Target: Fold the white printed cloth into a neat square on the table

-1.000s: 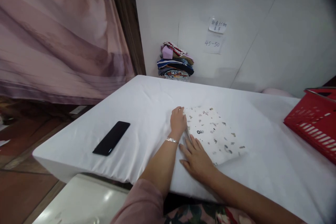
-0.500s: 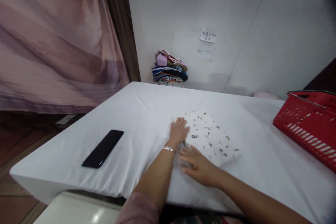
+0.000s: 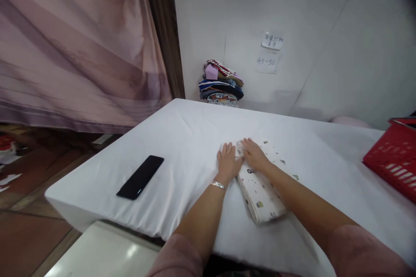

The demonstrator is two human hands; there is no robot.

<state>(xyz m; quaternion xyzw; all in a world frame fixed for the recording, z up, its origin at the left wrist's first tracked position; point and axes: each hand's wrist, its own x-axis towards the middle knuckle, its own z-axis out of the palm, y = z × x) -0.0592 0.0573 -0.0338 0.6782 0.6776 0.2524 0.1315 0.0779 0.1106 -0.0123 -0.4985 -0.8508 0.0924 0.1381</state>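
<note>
A white cloth with small printed motifs (image 3: 258, 192) lies folded in layers on the white-covered table (image 3: 191, 147). My left hand (image 3: 227, 162), with a silver bracelet at its wrist, rests at the cloth's far left corner, fingers stretched out. My right hand (image 3: 255, 156) lies flat on top of the cloth, close beside the left one. Part of the fabric is hidden under my right hand and forearm. Neither hand grips anything that I can see.
On the table's left part lies a black phone (image 3: 141, 177). A red basket (image 3: 393, 160) stands at the right edge. Beyond the far edge is a stack of folded clothes (image 3: 221, 84) against the wall. A pink curtain (image 3: 81, 52) hangs at the left.
My right hand has moved forward and up onto the cloth. The cloth's near side now shows as a narrower, layered fold. The view has shifted slightly, with my left hand still at the corner.
</note>
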